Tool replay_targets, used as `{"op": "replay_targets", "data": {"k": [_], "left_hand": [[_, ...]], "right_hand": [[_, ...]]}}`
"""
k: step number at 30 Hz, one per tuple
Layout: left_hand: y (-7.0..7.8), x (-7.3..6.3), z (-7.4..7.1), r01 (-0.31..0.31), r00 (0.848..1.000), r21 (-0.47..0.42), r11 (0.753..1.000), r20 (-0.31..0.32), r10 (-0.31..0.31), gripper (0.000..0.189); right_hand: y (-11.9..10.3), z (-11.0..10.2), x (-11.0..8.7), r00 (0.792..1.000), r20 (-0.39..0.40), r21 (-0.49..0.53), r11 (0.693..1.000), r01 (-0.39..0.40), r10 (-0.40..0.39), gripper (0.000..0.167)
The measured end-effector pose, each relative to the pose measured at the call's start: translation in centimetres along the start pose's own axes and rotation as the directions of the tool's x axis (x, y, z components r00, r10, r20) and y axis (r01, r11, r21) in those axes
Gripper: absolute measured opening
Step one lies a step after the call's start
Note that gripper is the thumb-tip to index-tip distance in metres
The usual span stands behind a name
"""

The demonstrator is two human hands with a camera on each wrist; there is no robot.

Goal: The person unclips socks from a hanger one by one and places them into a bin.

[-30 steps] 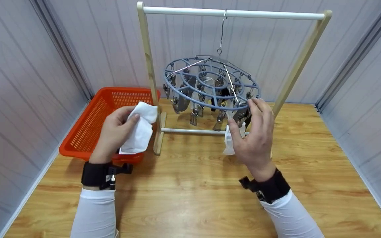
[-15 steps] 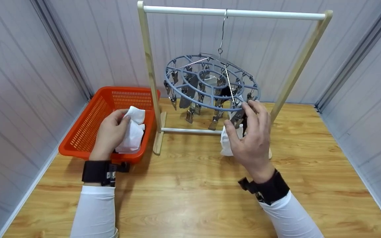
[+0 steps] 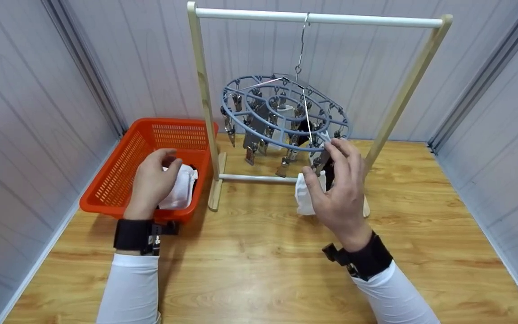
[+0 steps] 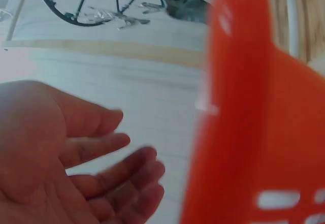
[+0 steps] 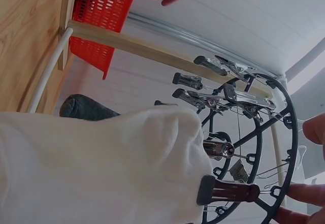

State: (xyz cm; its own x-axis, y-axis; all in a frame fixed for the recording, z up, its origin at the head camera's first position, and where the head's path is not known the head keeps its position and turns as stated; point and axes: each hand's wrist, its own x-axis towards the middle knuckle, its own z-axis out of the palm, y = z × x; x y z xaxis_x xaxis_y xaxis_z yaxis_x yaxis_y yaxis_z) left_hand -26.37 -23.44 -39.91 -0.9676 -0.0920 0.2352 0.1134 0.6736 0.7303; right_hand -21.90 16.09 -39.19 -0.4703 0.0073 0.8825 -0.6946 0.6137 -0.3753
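Observation:
In the head view my left hand hovers over the orange basket, fingers loosely bent and nothing between them. Below it lies a white sock, partly hidden by the hand. The left wrist view shows that left hand with thumb and fingers apart. My right hand touches the near right rim of a round blue-grey clip hanger with its fingertips, thumb held away. Close to that hand a white sock hangs from a clip; the same white sock fills much of the right wrist view.
The hanger hooks onto the white top bar of a wooden stand, whose left post rises beside the basket. Several metal clips dangle from the rings. A grey sock and a dark piece also hang there. Panel walls enclose the wood-patterned surface.
My left hand has lowered the white sock into the basket and let go of it. The hanger has turned and shifted slightly left, with my right hand staying at its rim.

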Motion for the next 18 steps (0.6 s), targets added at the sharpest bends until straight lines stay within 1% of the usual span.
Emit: {"op": "replay_targets", "data": {"k": [4,6,10,15,18], "left_hand": [[0.6,-0.1,0.7,-0.057,0.998,-0.062,0.996,0.024,0.059,0.039],[1.0,-0.2,1.1,-0.085,0.995,-0.069,0.994,0.044,0.088,0.038],[2.1,-0.6,2.1,-0.140,0.984,-0.079,0.987,0.099,0.148,0.035],[3.6,-1.2,3.7,-0.179,0.963,-0.127,0.976,0.183,0.200,0.032],[4.5,-1.7,4.9,-0.195,0.941,-0.179,0.964,0.243,0.235,0.033]], "right_hand": [[-0.2,-0.1,-0.1,1.000,-0.004,0.023,1.000,0.007,-0.007,0.054],[-0.3,-0.2,-0.1,1.000,-0.010,0.036,0.999,0.010,-0.010,0.052],[-0.6,-0.5,-0.1,1.000,-0.024,0.058,0.998,0.007,-0.006,0.050],[-0.4,-0.7,0.3,0.998,-0.059,0.055,0.998,0.003,0.000,0.049],[0.0,-0.7,0.5,0.998,-0.061,0.011,1.000,-0.013,0.013,0.050]]}}
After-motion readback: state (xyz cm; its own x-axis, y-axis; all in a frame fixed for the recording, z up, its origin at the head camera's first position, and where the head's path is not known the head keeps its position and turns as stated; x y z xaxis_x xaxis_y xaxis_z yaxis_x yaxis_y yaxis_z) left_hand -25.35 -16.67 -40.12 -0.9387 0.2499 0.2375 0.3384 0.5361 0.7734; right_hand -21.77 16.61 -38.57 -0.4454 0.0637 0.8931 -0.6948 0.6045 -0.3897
